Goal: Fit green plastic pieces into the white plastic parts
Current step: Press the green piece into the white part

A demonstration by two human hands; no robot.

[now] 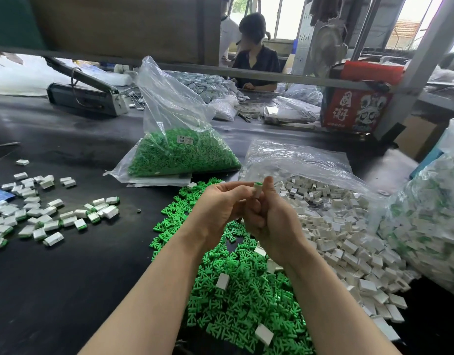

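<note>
Both my hands meet above the table's middle. Between them is a small white part [256,192] with a green piece [258,184] showing at its top. My left hand [220,206] pinches it from the left and my right hand [269,216] grips it with curled fingers from the right. Below my hands lies a heap of loose green pieces [236,285]. A pile of white parts [349,226] spreads to the right.
A clear bag of green pieces [179,155] stands behind my hands. Assembled white-and-green parts [49,213] lie scattered at the left, and a bag of them [431,221] sits at the far right. A heat sealer [87,96], a red box [356,108] and a seated person [256,62] are farther back.
</note>
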